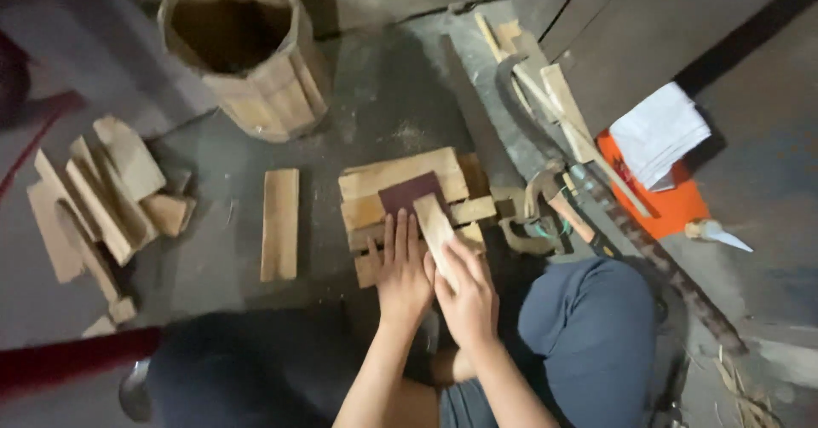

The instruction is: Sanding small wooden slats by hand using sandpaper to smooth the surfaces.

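Sandpaper (411,193), a dark red sheet, lies on stacked planks (400,176) on the floor. Right hand (467,296) fingers wrap a small wood strip (434,228) angled onto it; left hand (402,274) lies flat, fingers spread, on the planks. Loose planks could shift under pressure, and the strip could slip, scraping knuckles on the grit.

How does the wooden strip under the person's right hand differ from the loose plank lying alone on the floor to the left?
The wooden strip is gripped by the right hand and lies slanted across a dark sheet on stacked boards; the loose plank is untouched and lies flat on the floor, nearly straight up the picture. The strip looks narrower and shorter than the plank. Both are pale, bare wood.
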